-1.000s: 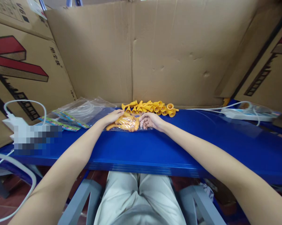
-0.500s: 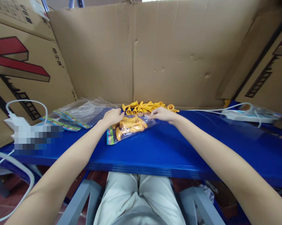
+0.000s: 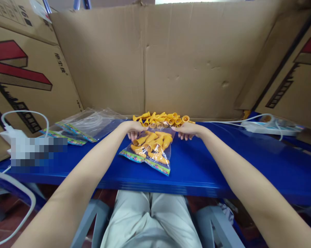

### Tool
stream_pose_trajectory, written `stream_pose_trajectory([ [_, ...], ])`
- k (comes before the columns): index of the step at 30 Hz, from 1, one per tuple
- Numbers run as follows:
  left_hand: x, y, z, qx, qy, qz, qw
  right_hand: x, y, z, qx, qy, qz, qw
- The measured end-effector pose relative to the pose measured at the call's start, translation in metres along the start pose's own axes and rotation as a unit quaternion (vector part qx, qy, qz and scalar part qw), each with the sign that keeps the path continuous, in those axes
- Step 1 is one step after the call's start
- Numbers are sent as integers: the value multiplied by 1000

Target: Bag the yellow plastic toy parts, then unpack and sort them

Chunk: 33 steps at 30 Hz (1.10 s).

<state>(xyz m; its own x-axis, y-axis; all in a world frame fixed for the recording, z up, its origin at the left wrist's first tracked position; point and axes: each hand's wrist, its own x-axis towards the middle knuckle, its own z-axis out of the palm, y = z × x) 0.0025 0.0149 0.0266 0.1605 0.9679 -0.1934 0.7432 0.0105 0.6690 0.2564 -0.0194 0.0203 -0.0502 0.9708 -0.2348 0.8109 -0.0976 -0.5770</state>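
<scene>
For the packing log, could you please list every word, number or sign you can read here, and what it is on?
"V6", upside down: cardboard box, top left.
Small vertical characters on that box's side: too blurred to read.
Coloured strip on the bag of yellow pieces: too small to read.

Both arms bare to past the elbow, no sleeves, no watch or rings seen. Left hand (image 3: pixel 133 128) & right hand (image 3: pixel 188 130) ungloved. Light grey-beige trousers (image 3: pixel 150 220).

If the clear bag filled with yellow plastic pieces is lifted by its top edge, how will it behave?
The bag would probably sag, since its thin film already hangs loosely between the left hand and right hand. The yellow pieces inside lie loose, so they would likely slide toward the printed bottom edge. It seems light.
</scene>
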Motion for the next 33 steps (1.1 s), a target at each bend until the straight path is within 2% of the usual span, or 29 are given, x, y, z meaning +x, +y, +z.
stream_pose_trajectory([
  [2,4,2,6,25,-2,-40,999,5,7,3,111,-66,1,992],
  [3,6,1,9,25,-1,-39,999,8,10,5,163,-86,-6,983],
  [6,11,-4,21,-16,41,31,999,16,15,9,268,-111,-21,957],
  [8,14,-8,26,-50,72,49,995,18,15,9,301,-118,-19,946],
  [11,16,-12,26,-185,73,51,979,18,15,6,333,-126,-20,934],
  [14,15,-13,21,-350,53,38,934,18,14,3,368,-119,-30,922],
  [16,15,-14,17,-405,39,27,913,18,14,4,395,-96,-38,913],
  [20,19,-20,16,-390,1,32,920,21,10,15,437,-28,-47,898],
  [24,26,-32,16,-351,11,38,936,26,7,26,449,18,-34,893],
  [29,29,-41,12,-353,2,32,935,33,11,31,460,24,-32,887],
  [33,25,-43,10,-357,-27,57,932,37,16,32,466,20,-47,883],
])
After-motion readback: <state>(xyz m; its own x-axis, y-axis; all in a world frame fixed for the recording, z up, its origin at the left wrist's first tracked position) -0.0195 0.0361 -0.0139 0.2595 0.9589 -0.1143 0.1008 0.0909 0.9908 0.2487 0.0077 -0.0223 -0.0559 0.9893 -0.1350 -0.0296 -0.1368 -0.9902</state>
